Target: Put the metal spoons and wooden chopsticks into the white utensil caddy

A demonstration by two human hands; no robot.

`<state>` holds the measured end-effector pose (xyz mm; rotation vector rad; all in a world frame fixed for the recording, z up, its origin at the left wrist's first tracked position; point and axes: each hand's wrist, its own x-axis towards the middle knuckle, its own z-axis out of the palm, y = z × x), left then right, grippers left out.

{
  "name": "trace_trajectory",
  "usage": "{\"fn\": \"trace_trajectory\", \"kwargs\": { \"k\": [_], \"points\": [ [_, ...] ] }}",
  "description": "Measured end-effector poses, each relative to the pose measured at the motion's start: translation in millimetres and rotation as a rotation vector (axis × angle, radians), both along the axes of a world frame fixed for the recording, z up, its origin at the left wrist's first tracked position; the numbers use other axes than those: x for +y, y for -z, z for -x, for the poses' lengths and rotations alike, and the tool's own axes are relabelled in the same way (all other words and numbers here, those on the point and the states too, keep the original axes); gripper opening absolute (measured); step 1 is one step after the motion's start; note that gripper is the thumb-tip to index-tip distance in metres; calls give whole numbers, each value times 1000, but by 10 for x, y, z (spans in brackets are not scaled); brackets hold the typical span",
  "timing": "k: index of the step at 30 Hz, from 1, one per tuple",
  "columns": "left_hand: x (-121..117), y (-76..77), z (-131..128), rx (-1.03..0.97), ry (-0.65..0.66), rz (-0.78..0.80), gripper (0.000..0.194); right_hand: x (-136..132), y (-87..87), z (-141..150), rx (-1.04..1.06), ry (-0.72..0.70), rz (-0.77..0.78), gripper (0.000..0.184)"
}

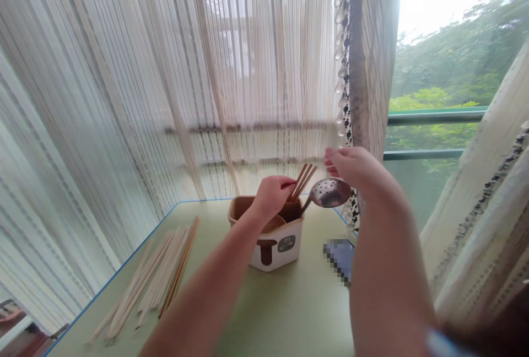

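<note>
A brown-and-white utensil holder (276, 247) stands at the far side of a pale green table (289, 313). My left hand (270, 194) is closed on a few brown chopsticks (305, 178) that stick up out of the holder. A perforated metal ladle (329, 192) leans out of the holder to the right. My right hand (355, 168) hovers just above the ladle's bowl with its fingers loosely extended, holding nothing that I can see.
Several pale wooden chopsticks (157, 274) lie spread on the table's left part. A dark flat object (339, 258) lies right of the holder. Sheer striped curtains (185, 81) hang close behind the table, and a railing (433, 117) crosses the window at right.
</note>
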<state>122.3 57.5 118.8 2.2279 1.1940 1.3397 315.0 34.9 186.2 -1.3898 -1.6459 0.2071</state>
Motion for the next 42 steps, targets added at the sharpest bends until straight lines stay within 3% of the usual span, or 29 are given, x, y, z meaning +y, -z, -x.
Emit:
{"fn": "trace_trajectory", "kwargs": {
  "k": [4,8,15,20,26,31,38,42],
  "points": [
    [34,75,-41,19,-21,7,22,137,77,46,18,-80,224,46],
    [71,122,-1,21,-17,19,21,83,73,97,90,-123,235,52],
    [61,144,-8,-113,17,12,18,-71,-5,107,495,-360,276,50],
    [-8,114,-102,-143,106,47,22,-114,-35,92,520,-389,268,48],
    [-17,93,-108,-39,92,83,19,-122,-51,50,466,-343,367,51],
    [-21,78,-88,48,65,110,16,-169,-111,55,448,-244,337,49],
    [-87,21,-67,138,40,129,15,-350,-194,-73,440,11,97,44],
    [-94,-5,-4,128,46,167,32,-492,-229,-114,431,98,20,39]
  ]
}}
